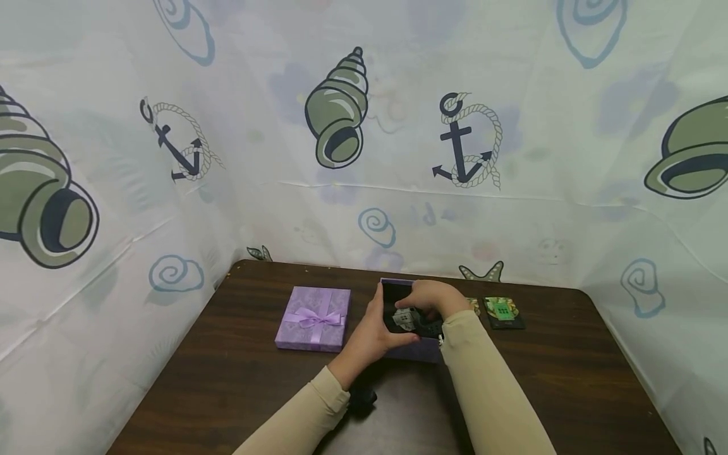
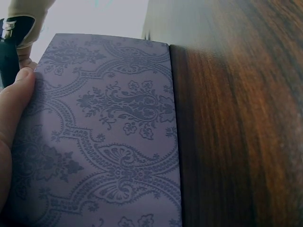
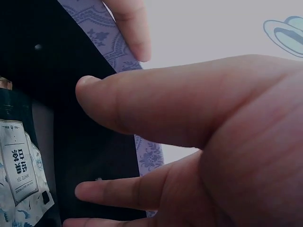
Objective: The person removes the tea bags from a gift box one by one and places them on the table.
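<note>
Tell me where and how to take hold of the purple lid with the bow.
Likely best pinched by its left edge, coming from that side: the lid lies flat with bare table there, the ribbon bow takes its middle, and the left hand crowds its right.

Dark wood table [image 1: 227, 385] | bow-topped purple lid [image 1: 301, 303] | open purple box [image 1: 412, 351] | two small packets [image 1: 503, 311]

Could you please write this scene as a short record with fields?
Left hand: touches the open purple box near its near-left corner
Right hand: inside the box, thumb and fingers spread
In the box: white packet reading WHITE TEA
Left of box: purple lid with bow
Right of box: green-and-black packet; another, partly hidden
Surface: dark wood-grain table
</note>
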Motion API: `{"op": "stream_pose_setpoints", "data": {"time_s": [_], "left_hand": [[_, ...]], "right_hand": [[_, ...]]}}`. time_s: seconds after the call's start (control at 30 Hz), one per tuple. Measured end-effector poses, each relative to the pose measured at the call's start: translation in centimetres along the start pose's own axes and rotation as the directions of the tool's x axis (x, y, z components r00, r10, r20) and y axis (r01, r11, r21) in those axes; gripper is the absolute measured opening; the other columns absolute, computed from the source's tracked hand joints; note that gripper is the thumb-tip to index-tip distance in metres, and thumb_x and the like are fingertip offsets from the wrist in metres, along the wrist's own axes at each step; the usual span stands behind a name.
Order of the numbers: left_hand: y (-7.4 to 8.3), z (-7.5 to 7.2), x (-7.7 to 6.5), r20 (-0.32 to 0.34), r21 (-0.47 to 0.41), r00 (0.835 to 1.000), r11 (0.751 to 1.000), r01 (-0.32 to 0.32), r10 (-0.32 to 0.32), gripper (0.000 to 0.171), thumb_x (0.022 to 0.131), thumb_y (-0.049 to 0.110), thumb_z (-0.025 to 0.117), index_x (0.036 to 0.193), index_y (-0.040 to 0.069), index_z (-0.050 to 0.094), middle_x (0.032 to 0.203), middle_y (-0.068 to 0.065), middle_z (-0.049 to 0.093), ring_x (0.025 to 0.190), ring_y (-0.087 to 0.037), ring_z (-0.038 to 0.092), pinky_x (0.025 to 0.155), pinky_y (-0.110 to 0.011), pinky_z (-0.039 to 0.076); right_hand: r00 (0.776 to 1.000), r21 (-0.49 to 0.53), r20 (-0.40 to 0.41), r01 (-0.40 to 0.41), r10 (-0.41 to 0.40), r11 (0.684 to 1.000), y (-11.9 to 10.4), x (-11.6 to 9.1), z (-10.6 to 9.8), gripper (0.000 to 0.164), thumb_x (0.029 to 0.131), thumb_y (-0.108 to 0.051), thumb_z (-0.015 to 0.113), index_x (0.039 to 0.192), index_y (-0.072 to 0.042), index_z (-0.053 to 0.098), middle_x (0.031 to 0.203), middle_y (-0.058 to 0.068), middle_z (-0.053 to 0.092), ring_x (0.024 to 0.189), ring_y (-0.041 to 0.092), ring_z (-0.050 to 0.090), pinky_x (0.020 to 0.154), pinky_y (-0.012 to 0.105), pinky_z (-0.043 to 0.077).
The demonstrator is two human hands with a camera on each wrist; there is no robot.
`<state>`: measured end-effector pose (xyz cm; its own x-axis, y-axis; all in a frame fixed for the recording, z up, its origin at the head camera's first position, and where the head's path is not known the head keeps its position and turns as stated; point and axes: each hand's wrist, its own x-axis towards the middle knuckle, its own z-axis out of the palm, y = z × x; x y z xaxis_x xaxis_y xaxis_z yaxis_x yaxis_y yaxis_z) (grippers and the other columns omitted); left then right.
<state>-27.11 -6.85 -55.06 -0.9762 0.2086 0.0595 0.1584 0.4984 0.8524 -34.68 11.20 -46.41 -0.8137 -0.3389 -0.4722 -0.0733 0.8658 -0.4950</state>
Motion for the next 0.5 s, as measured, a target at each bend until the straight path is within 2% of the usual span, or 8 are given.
{"op": "stream_pose_setpoints", "data": {"time_s": [0.03, 0.07, 0.13, 0.2, 0.27, 0.4, 0.5], "left_hand": [[-0.02, 0.02, 0.00, -0.001, -0.001, 1.000, 1.000, 0.000, 0.000, 0.148, 0.077, 0.061, 0.096, 0.177, 0.028, -0.008, 0.182, -0.024, 0.014, 0.163, -0.047, 0.031, 0.123, -0.066, 0.041], [-0.05, 0.04, -0.01, -0.002, -0.002, 1.000, 1.000, 0.000, 0.000, 0.147, 0.077, 0.061, 0.096, 0.177, 0.030, -0.009, 0.182, -0.024, 0.014, 0.163, -0.047, 0.031, 0.123, -0.066, 0.041], [-0.12, 0.10, -0.02, -0.001, -0.005, 1.000, 1.000, 0.004, -0.004, 0.147, 0.078, 0.061, 0.096, 0.176, 0.032, -0.010, 0.182, -0.023, 0.014, 0.164, -0.047, 0.030, 0.123, -0.066, 0.041], [-0.16, 0.14, -0.02, 0.003, -0.010, 1.000, 1.000, 0.009, -0.009, 0.147, 0.078, 0.061, 0.096, 0.175, 0.034, -0.011, 0.182, -0.023, 0.013, 0.164, -0.047, 0.029, 0.122, -0.066, 0.041], [-0.18, 0.17, 0.00, 0.006, -0.015, 1.000, 1.000, 0.011, -0.011, 0.147, 0.078, 0.061, 0.095, 0.176, 0.033, -0.011, 0.182, -0.022, 0.012, 0.164, -0.046, 0.029, 0.122, -0.066, 0.042], [-0.05, 0.11, 0.03, 0.003, -0.021, 1.000, 1.000, 0.006, -0.006, 0.147, 0.078, 0.060, 0.096, 0.177, 0.028, -0.008, 0.183, -0.022, 0.013, 0.164, -0.046, 0.030, 0.122, -0.066, 0.042], [-0.04, 0.15, 0.03, 0.002, -0.013, 1.000, 1.000, 0.010, -0.010, 0.147, 0.078, 0.060, 0.096, 0.177, 0.029, -0.008, 0.182, -0.022, 0.013, 0.164, -0.047, 0.030, 0.122, -0.067, 0.041]], "right_hand": [[1.000, 0.002, 0.000, -0.002, 0.002, 1.000, 0.04, 0.02, 0.03, 0.048, 0.106, -0.045, 0.069, 0.073, -0.015, 0.050, 0.064, -0.003, 0.035, 0.060, 0.015, 0.038, 0.074, 0.039, 0.055], [1.000, 0.005, -0.006, -0.003, 0.003, 1.000, 0.09, 0.02, 0.05, 0.044, 0.105, -0.044, 0.070, 0.079, -0.012, 0.057, 0.068, -0.002, 0.041, 0.062, 0.015, 0.042, 0.075, 0.040, 0.056], [1.000, 0.001, -0.017, -0.009, 0.009, 1.000, 0.18, -0.01, 0.11, 0.040, 0.105, -0.044, 0.071, 0.096, -0.005, 0.068, 0.080, 0.000, 0.051, 0.066, 0.016, 0.052, 0.079, 0.041, 0.060], [1.000, -0.005, -0.022, -0.015, 0.015, 1.000, 0.25, -0.04, 0.15, 0.044, 0.106, -0.043, 0.070, 0.117, 0.000, 0.071, 0.092, 0.003, 0.058, 0.074, 0.020, 0.063, 0.081, 0.041, 0.062], [0.999, -0.013, -0.030, -0.020, 0.020, 1.000, 0.24, -0.16, 0.15, 0.050, 0.106, -0.042, 0.071, 0.130, 0.002, 0.070, 0.096, 0.004, 0.060, 0.081, 0.025, 0.071, 0.079, 0.040, 0.061], [0.999, -0.029, -0.036, -0.024, 0.023, 0.999, 0.16, -0.24, 0.20, 0.042, 0.107, -0.041, 0.069, 0.113, 0.000, 0.072, 0.075, 0.000, 0.047, 0.071, 0.024, 0.067, 0.068, 0.035, 0.055], [0.999, -0.016, -0.026, -0.035, 0.035, 0.999, 0.10, -0.19, 0.31, 0.041, 0.107, -0.039, 0.070, 0.117, 0.001, 0.069, 0.077, 0.000, 0.048, 0.062, 0.019, 0.056, 0.065, 0.035, 0.052]]}}
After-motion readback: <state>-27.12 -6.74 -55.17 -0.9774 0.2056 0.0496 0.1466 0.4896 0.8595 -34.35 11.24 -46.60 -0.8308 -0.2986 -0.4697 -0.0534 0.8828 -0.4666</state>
